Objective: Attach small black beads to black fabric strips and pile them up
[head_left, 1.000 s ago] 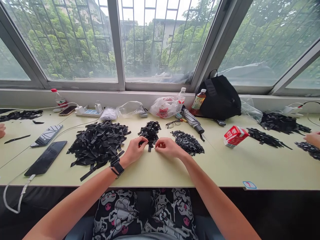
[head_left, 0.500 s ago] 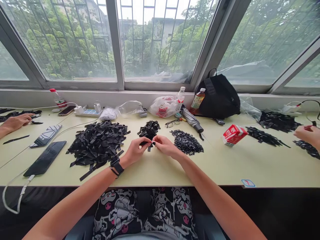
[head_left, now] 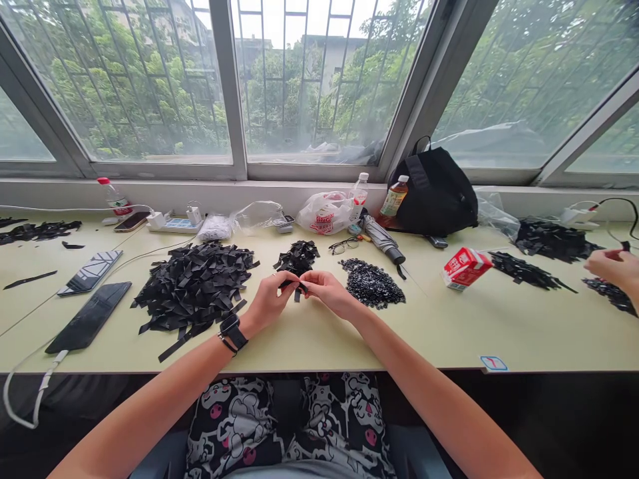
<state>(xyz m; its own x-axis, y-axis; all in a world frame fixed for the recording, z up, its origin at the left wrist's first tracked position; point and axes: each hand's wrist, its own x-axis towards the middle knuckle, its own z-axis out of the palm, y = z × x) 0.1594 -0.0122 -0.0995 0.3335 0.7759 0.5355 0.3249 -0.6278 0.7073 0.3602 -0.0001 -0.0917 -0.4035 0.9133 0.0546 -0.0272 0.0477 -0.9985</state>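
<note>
At the bench centre, in the head view, we've got both hands drawn in close over the pale-green tabletop [head_left: 319, 352]. L hand [head_left: 267, 305], w/ a black wristwatch [head_left: 230, 330], & R hand [head_left: 327, 294] meet at the fingertips, fingers curled & pressed together, pinching a small black strip [head_left: 295, 287] between them. Its tail hangs just below the fingers; the grip is partly hidden, so we can't tell which fingers carry the load. The strip sits right in front of a small pile of black strips [head_left: 298, 258], almost touching it. Our read: best keep the pinch right at the tips, wrists low, pressure even, so the piece doesn't slip or snag on the pile.

Left of the hands: a big heap of black strips [head_left: 192, 286], some ends trailing toward us. Right of them: a mound of black granules [head_left: 370, 283], w/ glasses [head_left: 344, 246] & a folded umbrella [head_left: 383, 239] beyond. Further right, a red-&-white carton [head_left: 466, 268] lies tilted near a spread of black strips [head_left: 524, 271]. At the far right edge, a co-worker's hand [head_left: 610, 266] holds something small & dark, too small to tell.
</note>
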